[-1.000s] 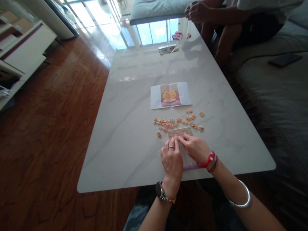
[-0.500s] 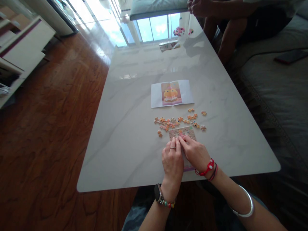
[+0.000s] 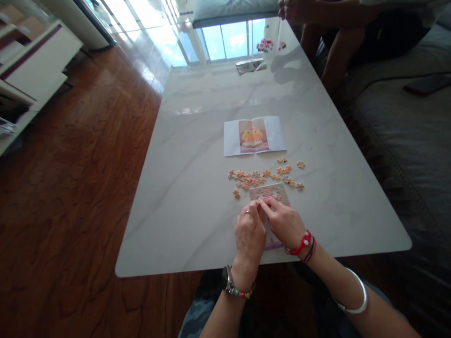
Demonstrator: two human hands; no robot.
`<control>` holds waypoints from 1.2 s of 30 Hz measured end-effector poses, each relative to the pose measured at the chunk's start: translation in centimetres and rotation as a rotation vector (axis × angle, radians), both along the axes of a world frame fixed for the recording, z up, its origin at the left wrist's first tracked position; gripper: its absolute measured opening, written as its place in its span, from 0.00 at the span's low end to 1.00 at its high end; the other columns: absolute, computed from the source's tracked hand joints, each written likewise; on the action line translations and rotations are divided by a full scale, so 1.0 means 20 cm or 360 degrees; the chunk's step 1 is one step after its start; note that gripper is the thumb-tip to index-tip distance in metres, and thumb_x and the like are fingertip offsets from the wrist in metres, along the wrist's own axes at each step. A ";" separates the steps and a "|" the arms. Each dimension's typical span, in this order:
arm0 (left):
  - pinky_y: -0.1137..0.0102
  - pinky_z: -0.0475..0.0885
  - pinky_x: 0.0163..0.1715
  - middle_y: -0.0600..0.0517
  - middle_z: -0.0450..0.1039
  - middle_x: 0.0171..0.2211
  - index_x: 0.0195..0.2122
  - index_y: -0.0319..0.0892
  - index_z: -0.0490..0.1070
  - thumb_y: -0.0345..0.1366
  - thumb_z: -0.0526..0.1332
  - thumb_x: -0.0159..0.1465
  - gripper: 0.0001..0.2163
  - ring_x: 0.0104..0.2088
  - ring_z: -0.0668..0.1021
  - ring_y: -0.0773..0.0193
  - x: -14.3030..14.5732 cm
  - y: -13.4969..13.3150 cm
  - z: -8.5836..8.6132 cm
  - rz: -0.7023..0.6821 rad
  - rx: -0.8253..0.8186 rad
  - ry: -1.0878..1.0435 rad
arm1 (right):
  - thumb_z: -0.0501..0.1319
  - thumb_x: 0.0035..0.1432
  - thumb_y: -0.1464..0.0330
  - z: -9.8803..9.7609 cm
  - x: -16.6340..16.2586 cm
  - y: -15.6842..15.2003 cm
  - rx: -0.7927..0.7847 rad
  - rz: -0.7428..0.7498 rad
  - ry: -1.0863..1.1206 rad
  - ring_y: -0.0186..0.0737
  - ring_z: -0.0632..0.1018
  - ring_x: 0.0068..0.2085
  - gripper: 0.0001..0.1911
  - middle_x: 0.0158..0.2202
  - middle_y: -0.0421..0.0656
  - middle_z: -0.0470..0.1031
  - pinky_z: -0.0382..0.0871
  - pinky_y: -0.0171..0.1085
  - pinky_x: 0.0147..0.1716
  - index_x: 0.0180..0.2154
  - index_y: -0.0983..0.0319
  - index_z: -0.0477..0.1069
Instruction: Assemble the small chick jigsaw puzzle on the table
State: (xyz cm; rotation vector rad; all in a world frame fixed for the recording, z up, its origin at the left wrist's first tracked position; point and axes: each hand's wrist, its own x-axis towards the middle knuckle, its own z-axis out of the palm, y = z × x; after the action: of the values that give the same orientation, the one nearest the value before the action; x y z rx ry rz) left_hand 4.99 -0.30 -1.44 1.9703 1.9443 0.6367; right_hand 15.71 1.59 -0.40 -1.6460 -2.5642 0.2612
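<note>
The jigsaw puzzle point(image 3: 275, 191) lies near the table's front edge, its middle hidden by my hands. Above its left side, my left hand point(image 3: 249, 232) has its fingers bent and closed at the tips. My right hand point(image 3: 283, 221) reaches over the puzzle from the right, its fingers pressed together and their tips touching or nearly touching the left fingertips. Anything pinched between them is too small to make out. Just beyond the board, loose puzzle pieces point(image 3: 250, 180) are scattered in a loose row. A folded reference sheet point(image 3: 231, 137) with a picture of a yellow figure lies behind them.
Far down the white marble table point(image 3: 183, 188) are a crumpled packet point(image 3: 251, 65) and a pile of pink pieces point(image 3: 264, 45). Another person's hands point(image 3: 287, 9) are at the far right edge. A phone point(image 3: 427, 84) lies on the sofa point(image 3: 398, 122).
My left hand has drawn back slightly, and its fingers have bent more, lifting from the puzzle. My right hand stays almost in place. The view has shifted a little.
</note>
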 end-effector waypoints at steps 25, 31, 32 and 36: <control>0.65 0.67 0.42 0.45 0.68 0.43 0.39 0.39 0.67 0.27 0.53 0.57 0.09 0.41 0.71 0.61 -0.05 0.05 0.02 -0.0321 -0.0039 0.0195 | 0.48 0.57 0.74 0.01 -0.07 0.00 -0.0024 0.0021 -0.0084 0.37 0.70 0.33 0.12 0.37 0.48 0.69 0.63 0.34 0.28 0.40 0.66 0.68; 0.65 0.66 0.44 0.46 0.67 0.43 0.47 0.41 0.63 0.25 0.52 0.57 0.16 0.43 0.70 0.62 -0.05 0.03 -0.01 -0.0272 0.0053 0.0208 | 0.48 0.56 0.74 0.04 0.02 0.03 -0.0052 -0.0123 0.0078 0.35 0.71 0.34 0.14 0.38 0.45 0.69 0.62 0.31 0.30 0.43 0.62 0.67; 0.65 0.65 0.44 0.46 0.67 0.43 0.48 0.41 0.62 0.25 0.51 0.57 0.17 0.44 0.69 0.61 -0.05 0.03 -0.01 -0.0284 0.0047 0.0226 | 0.49 0.56 0.74 0.03 0.04 0.04 -0.0076 -0.0105 0.0131 0.34 0.71 0.34 0.14 0.37 0.44 0.69 0.62 0.31 0.30 0.42 0.61 0.68; 0.65 0.64 0.45 0.46 0.65 0.45 0.50 0.41 0.61 0.24 0.52 0.56 0.19 0.44 0.68 0.60 -0.05 0.02 -0.01 -0.0319 0.0007 0.0289 | 0.50 0.55 0.73 -0.02 0.15 0.10 -0.0046 -0.0219 0.0425 0.33 0.71 0.34 0.14 0.36 0.43 0.69 0.64 0.31 0.33 0.41 0.61 0.69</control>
State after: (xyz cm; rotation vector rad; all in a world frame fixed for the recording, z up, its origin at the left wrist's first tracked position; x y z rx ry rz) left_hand 3.95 0.12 -1.74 2.2585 1.8103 0.4236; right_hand 18.72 3.58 -0.72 -1.6608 -2.2530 0.4741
